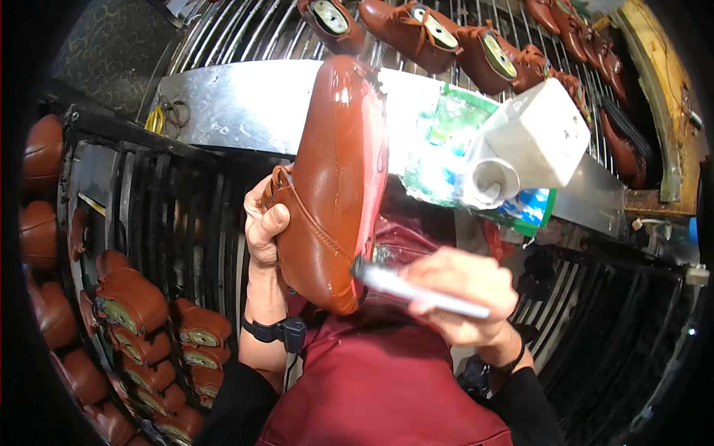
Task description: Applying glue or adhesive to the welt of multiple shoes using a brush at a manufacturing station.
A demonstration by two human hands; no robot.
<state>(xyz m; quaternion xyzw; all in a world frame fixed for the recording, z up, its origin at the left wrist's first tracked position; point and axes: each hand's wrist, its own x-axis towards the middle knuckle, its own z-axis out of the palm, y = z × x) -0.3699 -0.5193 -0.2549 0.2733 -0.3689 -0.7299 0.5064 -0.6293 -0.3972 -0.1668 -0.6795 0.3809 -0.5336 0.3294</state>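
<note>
A reddish-brown leather shoe upper (323, 193) stands on end in front of me, toe pointing away, with laces at its left side. A pink band runs along its right-hand lower edge, and that edge looks wet and glossy. My left hand (264, 223) grips the shoe at the laced side, thumb bent and the other fingers partly hidden behind it. In my closed right hand (472, 293) is a white-handled brush (398, 286). Its dark tip touches the shoe's edge near the end closest to me. The right hand and brush are slightly blurred.
A metal ledge (238, 104) crosses ahead, holding a white angular container (539, 141) and a green-and-white plastic sheet (439, 149). More brown shoes (424, 37) sit on the bar rack beyond. Stacked shoes (134, 297) fill racks at left. A maroon apron (372, 394) covers my lap.
</note>
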